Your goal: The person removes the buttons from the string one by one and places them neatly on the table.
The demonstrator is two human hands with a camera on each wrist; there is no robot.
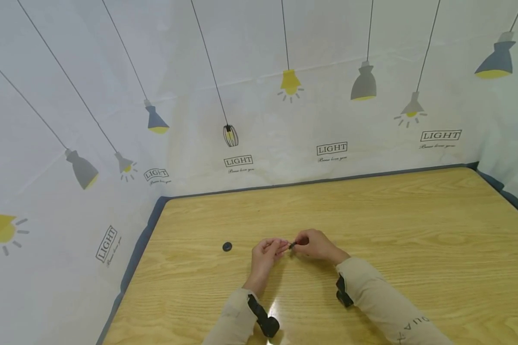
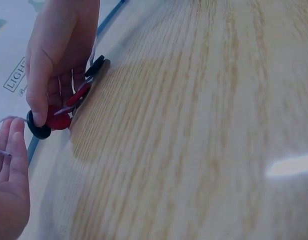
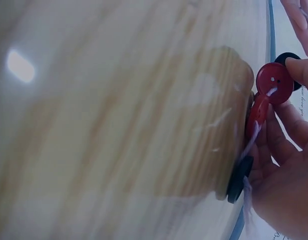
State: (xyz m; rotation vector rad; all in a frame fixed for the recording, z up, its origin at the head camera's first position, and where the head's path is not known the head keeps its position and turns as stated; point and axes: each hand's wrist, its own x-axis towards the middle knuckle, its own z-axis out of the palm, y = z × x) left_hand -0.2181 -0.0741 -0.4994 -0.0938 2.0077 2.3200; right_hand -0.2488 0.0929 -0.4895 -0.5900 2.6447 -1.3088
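Observation:
My right hand (image 1: 317, 245) pinches a round black button (image 2: 39, 131) between thumb and finger. A pale string (image 3: 251, 145) carries this button, a red button (image 3: 266, 80), a second red button (image 3: 256, 117) and another black button (image 3: 239, 181), which hangs low by the table. To its left, my left hand (image 1: 265, 258) holds the string's other end (image 2: 2, 151) with thumb and fingers; in the left wrist view the string runs from the pinched button over these fingers. The two hands are close together above the table. Part of the string is hidden behind the fingers.
A loose black button (image 1: 227, 247) lies on the wooden table (image 1: 393, 215), left of both hands. Cloth walls printed with lamps (image 1: 285, 120) stand along the table's back and sides. Black wrist devices (image 1: 267, 326) sit at the sleeve cuffs.

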